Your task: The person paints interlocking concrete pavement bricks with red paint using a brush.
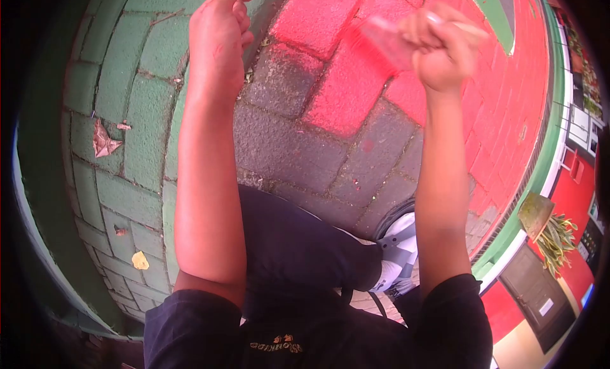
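Observation:
My right hand is wrapped around a paintbrush, smeared by motion, with its red bristles low over the wet-looking red pavers. Grey bare pavers lie just below that red patch. At the top edge, my left hand hangs over the border between the green pavers and the grey ones. Its fingers are curled in, and whatever they may hold is hidden; part of the hand is cut off by the frame.
A dry leaf and a yellow leaf lie on the green paving. My bent leg and a sandalled foot are close below the grey pavers. A potted plant stands at the right, by a red wall and a door.

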`<state>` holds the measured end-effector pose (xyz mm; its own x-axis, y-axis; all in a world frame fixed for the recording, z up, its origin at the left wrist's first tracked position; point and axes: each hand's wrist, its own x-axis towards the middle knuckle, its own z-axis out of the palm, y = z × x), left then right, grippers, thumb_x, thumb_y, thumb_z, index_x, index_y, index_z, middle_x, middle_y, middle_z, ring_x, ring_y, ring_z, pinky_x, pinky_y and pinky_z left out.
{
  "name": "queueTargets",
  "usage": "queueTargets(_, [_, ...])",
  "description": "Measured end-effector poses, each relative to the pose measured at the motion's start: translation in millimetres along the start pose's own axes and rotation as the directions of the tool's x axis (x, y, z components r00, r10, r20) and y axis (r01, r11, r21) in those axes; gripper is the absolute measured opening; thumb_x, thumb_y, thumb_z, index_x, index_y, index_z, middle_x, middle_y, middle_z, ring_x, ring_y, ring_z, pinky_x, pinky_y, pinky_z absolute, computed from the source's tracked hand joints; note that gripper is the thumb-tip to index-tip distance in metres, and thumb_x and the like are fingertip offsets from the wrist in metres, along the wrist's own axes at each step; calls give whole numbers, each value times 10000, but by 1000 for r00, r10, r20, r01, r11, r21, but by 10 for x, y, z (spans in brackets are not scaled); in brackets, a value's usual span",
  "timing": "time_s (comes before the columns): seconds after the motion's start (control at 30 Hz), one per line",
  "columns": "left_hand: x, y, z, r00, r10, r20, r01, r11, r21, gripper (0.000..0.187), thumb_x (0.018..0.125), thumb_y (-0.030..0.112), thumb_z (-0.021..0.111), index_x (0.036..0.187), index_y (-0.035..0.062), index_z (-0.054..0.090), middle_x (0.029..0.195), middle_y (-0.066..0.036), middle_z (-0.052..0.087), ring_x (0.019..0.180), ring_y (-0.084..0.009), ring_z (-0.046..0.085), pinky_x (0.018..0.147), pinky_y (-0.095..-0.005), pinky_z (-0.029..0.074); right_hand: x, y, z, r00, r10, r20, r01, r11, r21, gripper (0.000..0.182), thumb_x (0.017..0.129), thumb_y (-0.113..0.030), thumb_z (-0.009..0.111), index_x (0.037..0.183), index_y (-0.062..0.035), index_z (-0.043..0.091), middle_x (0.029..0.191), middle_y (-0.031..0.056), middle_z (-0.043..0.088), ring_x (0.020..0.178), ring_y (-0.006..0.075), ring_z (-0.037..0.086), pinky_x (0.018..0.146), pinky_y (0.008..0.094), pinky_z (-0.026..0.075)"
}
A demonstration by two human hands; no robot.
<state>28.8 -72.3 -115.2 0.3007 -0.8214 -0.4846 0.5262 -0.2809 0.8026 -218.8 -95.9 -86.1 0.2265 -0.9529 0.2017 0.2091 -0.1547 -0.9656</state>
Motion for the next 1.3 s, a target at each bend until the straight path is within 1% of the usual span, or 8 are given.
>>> queueTargets(0.13, [24, -28, -72, 999, 40, 24, -41, 999, 31, 201, 932, 255, 632, 860, 95, 534, 590, 86, 369, 504, -32, 304, 466, -222, 226, -637, 184, 286, 964, -262, -35, 225, 882, -414, 219, 816, -83, 549, 662, -66, 394, 530, 55, 401, 483, 184, 413, 572, 347, 378])
queueTargets(0.2, [24, -25, -80, 998, 53, 31, -55, 997, 61, 186, 941, 270, 600, 859, 108, 557, 605, 88, 431, 499, -36, 341, 478, -217, 256, -914, 271, 474, 837, -320, 444, 473, 832, -290, 155, 738, -39, 623, 722, -52, 469, 554, 47, 458, 452, 214, 461, 485, 361, 381])
queueTargets(0.43, [-43, 22, -11, 999, 48, 13, -48, 997, 63, 203, 939, 264, 609, 830, 114, 525, 562, 99, 363, 477, -44, 291, 464, -240, 221, -810, -12, 442, 972, 217, 95, -232, 798, 557, 302, 810, -181, 604, 616, -137, 377, 503, -22, 296, 427, 150, 263, 499, 358, 301])
queueTargets(0.6, [20, 0, -77, 996, 86, 32, -88, 995, 53, 198, 938, 263, 611, 843, 111, 525, 560, 105, 363, 477, -40, 285, 468, -242, 214, 65, 456, -80, 857, 503, 108, -504, 779, 373, 336, 880, -174, 476, 599, -158, 292, 525, -28, 243, 482, 125, 251, 541, 329, 313])
queueTargets(0.8, [-9, 25, -70, 998, 56, 34, -57, 997, 45, 194, 940, 261, 608, 859, 108, 521, 553, 115, 347, 479, -38, 276, 474, -243, 210, 155, 166, -138, 997, 62, -48, -58, 996, 70, 340, 891, -173, 465, 600, -162, 289, 518, -29, 257, 475, 127, 254, 552, 334, 363])
queueTargets(1.0, [4, 12, -60, 995, 72, 62, -75, 997, 37, 198, 939, 265, 603, 842, 114, 519, 554, 114, 342, 478, -37, 277, 476, -241, 209, -902, 514, 414, 658, -300, 691, 602, 760, -244, 190, 809, -195, 638, 658, -107, 564, 597, 18, 583, 478, 175, 525, 461, 354, 408])
queueTargets(1.23, [-82, 26, -21, 994, 105, 41, -107, 993, 56, 206, 929, 277, 613, 834, 120, 519, 556, 113, 342, 484, -39, 275, 479, -241, 211, -1014, -179, 629, 940, 0, 343, -116, 941, 318, 163, 733, -91, 591, 652, -107, 450, 501, 0, 377, 423, 178, 342, 486, 360, 332])
queueTargets(1.3, [-39, 10, -31, 995, 97, 19, -98, 993, 63, 207, 926, 279, 617, 834, 121, 519, 557, 113, 342, 485, -39, 274, 480, -241, 212, -779, -30, 396, 938, 347, 4, -325, 874, 361, 177, 798, -44, 577, 644, -44, 490, 546, 38, 454, 503, 150, 416, 631, 398, 524])
